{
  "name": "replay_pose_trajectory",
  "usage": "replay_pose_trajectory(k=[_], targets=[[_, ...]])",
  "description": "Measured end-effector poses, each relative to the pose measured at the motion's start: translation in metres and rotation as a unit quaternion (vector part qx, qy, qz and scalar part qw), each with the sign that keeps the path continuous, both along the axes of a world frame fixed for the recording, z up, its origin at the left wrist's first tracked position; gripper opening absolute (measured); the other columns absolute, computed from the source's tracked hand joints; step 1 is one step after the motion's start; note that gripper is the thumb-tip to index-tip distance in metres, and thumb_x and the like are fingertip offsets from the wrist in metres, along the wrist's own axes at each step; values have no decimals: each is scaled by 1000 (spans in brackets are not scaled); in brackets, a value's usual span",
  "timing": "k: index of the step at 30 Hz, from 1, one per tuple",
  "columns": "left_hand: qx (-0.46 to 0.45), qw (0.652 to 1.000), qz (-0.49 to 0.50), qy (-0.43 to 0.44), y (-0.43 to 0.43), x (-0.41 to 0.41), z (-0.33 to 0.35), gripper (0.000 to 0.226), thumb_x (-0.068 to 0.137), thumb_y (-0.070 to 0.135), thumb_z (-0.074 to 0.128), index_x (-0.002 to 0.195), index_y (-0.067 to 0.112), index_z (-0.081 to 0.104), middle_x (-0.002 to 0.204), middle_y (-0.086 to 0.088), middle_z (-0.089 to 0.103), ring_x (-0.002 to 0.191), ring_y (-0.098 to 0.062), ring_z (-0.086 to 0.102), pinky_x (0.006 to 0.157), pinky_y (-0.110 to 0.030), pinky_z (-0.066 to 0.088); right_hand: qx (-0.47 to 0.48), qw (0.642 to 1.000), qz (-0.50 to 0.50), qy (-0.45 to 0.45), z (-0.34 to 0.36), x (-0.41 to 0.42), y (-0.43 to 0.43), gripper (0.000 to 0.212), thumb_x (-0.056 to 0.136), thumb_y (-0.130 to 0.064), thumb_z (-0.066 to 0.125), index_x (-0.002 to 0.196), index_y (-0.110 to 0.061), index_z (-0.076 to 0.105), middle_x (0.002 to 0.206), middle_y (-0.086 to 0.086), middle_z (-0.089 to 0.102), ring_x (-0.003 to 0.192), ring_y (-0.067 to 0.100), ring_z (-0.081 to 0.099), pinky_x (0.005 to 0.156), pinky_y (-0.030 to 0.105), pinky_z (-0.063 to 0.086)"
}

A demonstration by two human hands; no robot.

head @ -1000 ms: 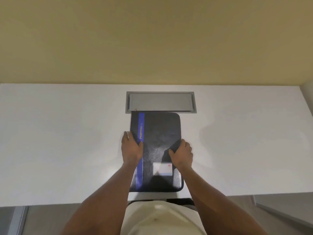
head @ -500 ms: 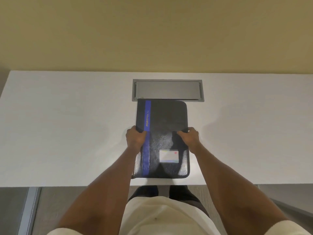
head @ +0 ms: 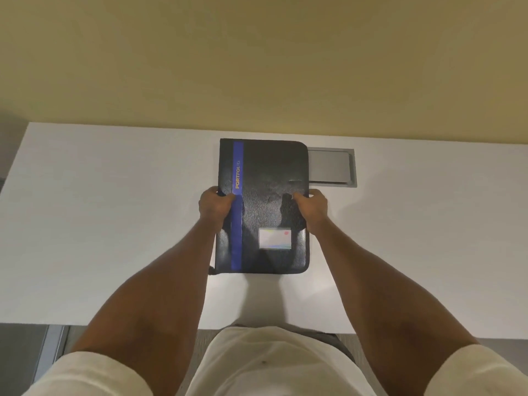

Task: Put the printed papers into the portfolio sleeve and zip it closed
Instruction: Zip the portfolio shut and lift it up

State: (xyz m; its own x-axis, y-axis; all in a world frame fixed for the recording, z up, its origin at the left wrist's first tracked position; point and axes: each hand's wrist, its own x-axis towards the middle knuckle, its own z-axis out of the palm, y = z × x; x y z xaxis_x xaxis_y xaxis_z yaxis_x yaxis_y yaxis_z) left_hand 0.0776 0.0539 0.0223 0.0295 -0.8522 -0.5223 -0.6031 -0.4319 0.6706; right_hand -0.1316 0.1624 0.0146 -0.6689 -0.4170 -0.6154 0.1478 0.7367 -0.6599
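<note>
A black portfolio (head: 268, 178) with a blue stripe and a small white label is held above the white table (head: 114, 210), closed, front cover facing me. My left hand (head: 215, 205) grips its left edge by the stripe. My right hand (head: 311, 208) grips its right edge. A zipper pull hangs at the lower left corner (head: 212, 270). No printed papers are in view.
A grey recessed cable hatch (head: 333, 170) sits in the table behind the portfolio, partly covered by it. A yellow wall rises behind the table. The table's near edge runs just in front of my body.
Both hands shifted from resting on the cover to gripping its side edges, and the portfolio has come up off the table and moved left over the hatch.
</note>
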Motion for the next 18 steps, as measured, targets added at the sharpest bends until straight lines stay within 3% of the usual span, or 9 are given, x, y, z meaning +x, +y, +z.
replay_pose_trajectory(k=[5,9,14,18], targets=[[26,1000,-11,-1,-34,-6,-11,23,86,19,77,104,7,72,105,-14,74,99,-34,70,94,-45,59,-13,999,-25,-15,-8,-8,-30,38,85,-30,74,118,-13,69,124,14,67,113,33,65,101,49,55],[51,998,-18,-9,-55,-10,-26,24,89,23,75,103,4,69,106,-17,73,103,-38,69,95,-50,58,-4,1000,-21,-15,-19,-14,-50,34,85,-30,73,115,-13,70,123,14,69,113,34,66,100,48,56],[45,998,-27,-32,-62,-14,-36,19,90,22,71,103,7,71,106,-14,74,101,-37,69,95,-48,59,4,1000,-22,-9,-31,-17,-57,38,88,-30,72,121,-9,68,120,13,71,111,33,67,100,48,56],[17,995,-73,-69,-63,-12,-37,25,92,15,64,113,4,70,112,-15,73,103,-37,68,95,-45,59,21,1000,-2,2,-32,-15,-57,47,88,-30,74,129,-10,61,127,13,65,114,33,65,101,48,56]])
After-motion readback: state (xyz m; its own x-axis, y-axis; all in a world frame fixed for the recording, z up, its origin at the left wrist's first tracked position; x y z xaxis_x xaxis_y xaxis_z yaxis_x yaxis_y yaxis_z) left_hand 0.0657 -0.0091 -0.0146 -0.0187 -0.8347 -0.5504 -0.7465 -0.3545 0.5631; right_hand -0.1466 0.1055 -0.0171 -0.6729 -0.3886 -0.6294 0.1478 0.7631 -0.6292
